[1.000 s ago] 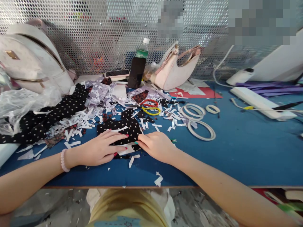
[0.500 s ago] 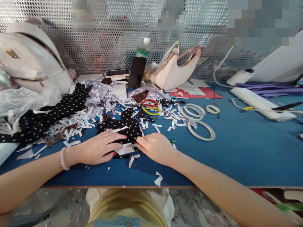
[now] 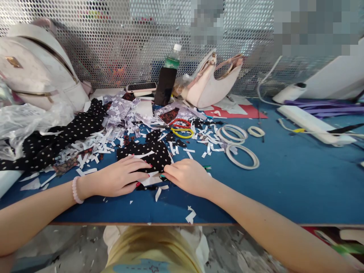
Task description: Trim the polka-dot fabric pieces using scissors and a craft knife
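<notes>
A piece of black polka-dot fabric lies on the blue table in front of me, with white paper pieces on it. My left hand rests flat on the fabric and paper, its fingers spread. Close by on the right, my right hand is closed in a pinch at the paper's edge. From its fingertips pokes a slim tool with a teal part and a thin tip; its kind is mostly hidden by the hand. A small green piece shows behind the right hand.
White paper strips and fabric scraps litter the left and middle. Red- and yellow-handled scissors lie beyond the fabric. Tape rolls, a white power strip, a phone, a bottle, a handbag and a backpack stand around.
The view has shifted very slightly. Both hands keep nearly the same place on the fabric and paper.
</notes>
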A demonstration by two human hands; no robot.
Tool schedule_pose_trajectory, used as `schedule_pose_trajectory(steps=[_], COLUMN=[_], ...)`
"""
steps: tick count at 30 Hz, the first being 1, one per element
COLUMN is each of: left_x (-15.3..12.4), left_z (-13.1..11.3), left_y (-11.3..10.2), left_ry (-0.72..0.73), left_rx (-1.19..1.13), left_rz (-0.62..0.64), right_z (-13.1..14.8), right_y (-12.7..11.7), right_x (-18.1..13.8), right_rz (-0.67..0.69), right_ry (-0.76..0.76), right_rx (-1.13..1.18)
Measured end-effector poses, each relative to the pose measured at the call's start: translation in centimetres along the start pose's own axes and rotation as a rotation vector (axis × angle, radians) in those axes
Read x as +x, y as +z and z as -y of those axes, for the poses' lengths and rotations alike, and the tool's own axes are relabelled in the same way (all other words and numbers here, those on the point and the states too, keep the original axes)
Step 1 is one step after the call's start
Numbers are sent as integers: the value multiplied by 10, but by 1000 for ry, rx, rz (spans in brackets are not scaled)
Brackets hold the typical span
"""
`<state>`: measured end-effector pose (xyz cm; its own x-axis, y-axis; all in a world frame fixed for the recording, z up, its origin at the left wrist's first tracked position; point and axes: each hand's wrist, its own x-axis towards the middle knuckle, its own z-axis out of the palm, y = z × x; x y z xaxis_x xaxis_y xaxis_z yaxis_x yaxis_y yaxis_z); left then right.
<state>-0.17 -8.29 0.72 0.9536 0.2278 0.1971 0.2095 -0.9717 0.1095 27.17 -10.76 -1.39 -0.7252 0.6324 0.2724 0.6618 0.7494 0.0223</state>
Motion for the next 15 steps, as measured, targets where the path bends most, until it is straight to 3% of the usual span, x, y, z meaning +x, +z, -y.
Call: schedule_pose_trajectory(steps=[15], left_x=[0], left_z=[1], left_y=[0], left_ry=[-6], left_rx=[-18], left_rz=[5], right_z=[4], right_y=[3], right_x=[-2], right_rz=[-62], right_ry=[27], right_rx=[-39])
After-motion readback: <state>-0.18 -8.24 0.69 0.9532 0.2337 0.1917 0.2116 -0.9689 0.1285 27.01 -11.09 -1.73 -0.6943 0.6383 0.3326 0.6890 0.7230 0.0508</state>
